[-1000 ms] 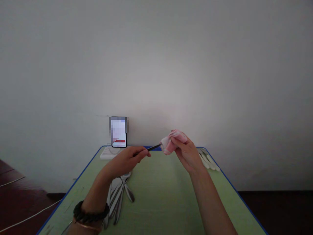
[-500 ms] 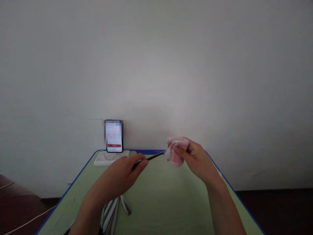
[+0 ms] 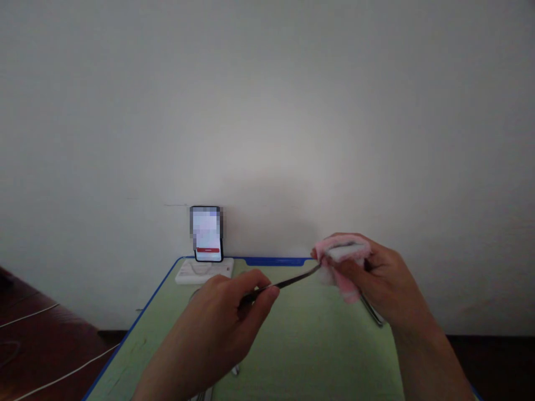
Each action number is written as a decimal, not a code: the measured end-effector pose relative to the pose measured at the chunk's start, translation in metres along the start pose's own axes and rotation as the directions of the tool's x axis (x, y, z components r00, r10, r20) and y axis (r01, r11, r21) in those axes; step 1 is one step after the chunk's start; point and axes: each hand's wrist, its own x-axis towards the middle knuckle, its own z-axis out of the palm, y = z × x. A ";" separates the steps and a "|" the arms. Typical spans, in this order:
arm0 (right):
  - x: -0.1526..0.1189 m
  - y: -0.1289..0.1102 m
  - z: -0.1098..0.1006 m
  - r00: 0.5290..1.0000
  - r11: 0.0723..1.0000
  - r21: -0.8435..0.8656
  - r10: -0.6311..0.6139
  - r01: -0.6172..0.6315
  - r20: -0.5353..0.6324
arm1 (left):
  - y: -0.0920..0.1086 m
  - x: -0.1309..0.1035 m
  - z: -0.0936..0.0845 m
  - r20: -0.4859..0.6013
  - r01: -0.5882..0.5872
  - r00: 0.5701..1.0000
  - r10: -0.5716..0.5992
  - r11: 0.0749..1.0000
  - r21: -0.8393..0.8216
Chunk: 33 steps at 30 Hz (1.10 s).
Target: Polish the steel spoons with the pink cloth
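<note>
Between the fingers and thumb of my left hand (image 3: 232,312) is the handle of a thin metal piece of cutlery (image 3: 297,277), slanting up to the right. Its far end disappears into a pink and white cloth (image 3: 345,256), so I cannot tell whether it is a spoon or a fork. My right hand (image 3: 387,281) pinches the cloth around that end, thumb on the near side. Just below the right hand, a second metal utensil (image 3: 371,312) lies on the green table, partly hidden. More metal handles (image 3: 204,394) show under my left forearm.
A phone (image 3: 208,234) with a lit screen stands on a white base (image 3: 200,271) at the table's back left. The green table (image 3: 301,356) has a blue edge and meets a plain wall (image 3: 267,122). A white cable (image 3: 62,370) runs across the floor at left.
Both hands sit farther right and closer, with the view shifted too. The cloth is bunched differently, and the utensil below my right hand has come into sight.
</note>
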 end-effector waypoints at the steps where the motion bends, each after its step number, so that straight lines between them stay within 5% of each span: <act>1: 0.001 0.001 0.004 0.997 0.997 0.081 -0.011 0.017 -0.074 | 0.004 -0.001 0.000 0.016 0.008 1.000 -0.008 1.000 0.015; 4: 0.006 0.003 0.025 0.948 0.924 0.373 0.042 0.083 -0.315 | 0.017 -0.004 0.005 0.084 0.033 0.996 -0.042 0.994 0.100; 7: 0.010 -0.001 0.053 0.853 0.736 0.661 0.244 0.148 -0.462 | 0.028 -0.006 0.014 0.120 0.026 0.992 -0.044 0.989 0.147; 12: 0.011 -0.010 0.079 0.844 0.474 0.877 0.435 0.083 -0.315 | 0.034 -0.005 0.026 0.243 0.014 0.968 -0.063 0.980 0.197; 16: 0.011 -0.011 0.080 0.848 0.401 0.916 0.477 0.025 -0.232 | 0.027 -0.006 0.025 0.299 0.016 0.952 -0.068 0.985 0.173; 19: 0.010 -0.007 0.070 0.894 0.495 0.867 0.409 -0.050 -0.182 | 0.017 -0.009 0.021 0.276 0.033 0.959 -0.071 0.989 0.142; 21: 0.008 -0.002 0.058 0.932 0.653 0.752 0.322 -0.091 -0.167 | 0.010 -0.011 0.017 0.248 0.034 0.967 -0.065 0.991 0.128; 25: 0.003 0.007 0.023 0.983 0.961 0.246 0.151 -0.122 -0.103 | -0.001 -0.010 0.008 0.222 0.039 0.973 -0.063 0.993 0.113; 29: -0.003 0.001 -0.003 0.990 0.988 -0.108 0.122 -0.114 0.074 | -0.005 -0.006 0.000 0.210 0.003 0.977 -0.021 0.996 0.084; 33: -0.009 -0.010 -0.009 0.955 0.968 -0.236 0.148 -0.087 0.256 | -0.002 -0.007 -0.005 0.200 -0.012 0.980 0.003 0.999 0.040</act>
